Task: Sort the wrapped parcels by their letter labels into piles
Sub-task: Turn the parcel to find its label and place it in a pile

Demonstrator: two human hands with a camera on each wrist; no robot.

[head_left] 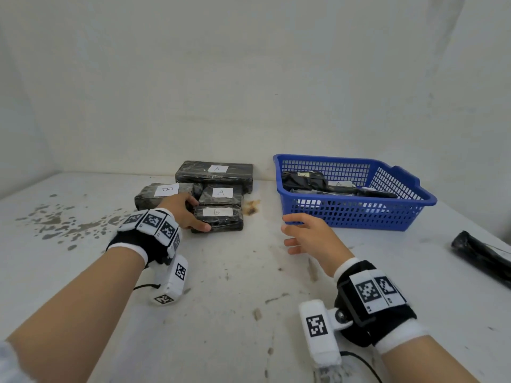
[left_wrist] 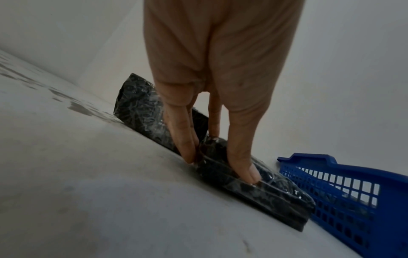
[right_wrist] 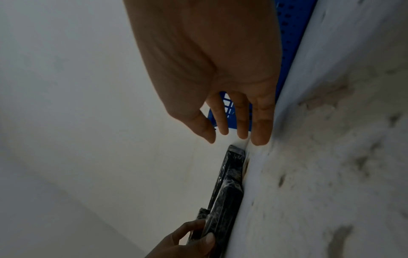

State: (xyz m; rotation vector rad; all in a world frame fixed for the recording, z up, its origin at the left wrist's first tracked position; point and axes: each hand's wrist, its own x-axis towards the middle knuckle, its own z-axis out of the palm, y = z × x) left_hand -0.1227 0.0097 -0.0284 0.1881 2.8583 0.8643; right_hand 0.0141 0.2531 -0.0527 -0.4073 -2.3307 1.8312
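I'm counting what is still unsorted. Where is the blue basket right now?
In the head view the blue basket stands on the table's right side, just beyond the open right hand, right of the parcel piles.

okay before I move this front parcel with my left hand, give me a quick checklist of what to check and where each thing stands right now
1. Left hand grips the front parcel: ok, thumb on its near edge, fingers at its end.
2. Its label reads clearly: cannot tell, mark unclear.
3. B parcel sits beside it: ok.
4. Two A parcels lie behind: ok.
5. Right hand free: ok, holds nothing.
6. Blue basket still holds parcels: not ok.
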